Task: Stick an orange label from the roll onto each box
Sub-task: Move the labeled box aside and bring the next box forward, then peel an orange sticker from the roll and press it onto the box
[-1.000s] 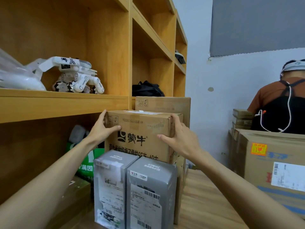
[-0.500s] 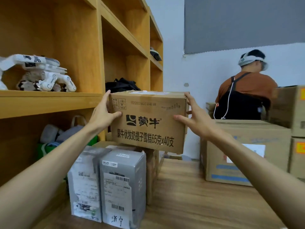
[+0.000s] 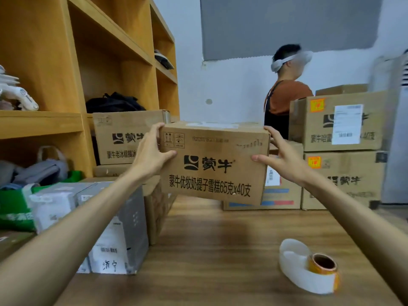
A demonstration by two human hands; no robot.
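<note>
A brown cardboard box [image 3: 214, 164] with black printed characters hangs in the air above the wooden table [image 3: 220, 250]. My left hand [image 3: 152, 153] grips its left side and my right hand [image 3: 280, 157] grips its right side. No orange label shows on its front face. The label roll [image 3: 318, 268], orange with a loose white backing strip, lies on the table at the near right. Two stacked boxes at the right each carry an orange label: the upper box [image 3: 335, 122] and the lower box [image 3: 342, 180].
Wooden shelves [image 3: 66, 120] stand at the left with another printed box [image 3: 123, 138] beside them. Two grey parcels [image 3: 106, 226] and a green bag [image 3: 15, 208] sit at the near left. A person in an orange shirt [image 3: 284, 96] stands behind the boxes.
Both hands lifted the box off the stack by the shelves and carried it right, over the table. My view swung right, bringing the label roll and the labelled boxes into sight.
</note>
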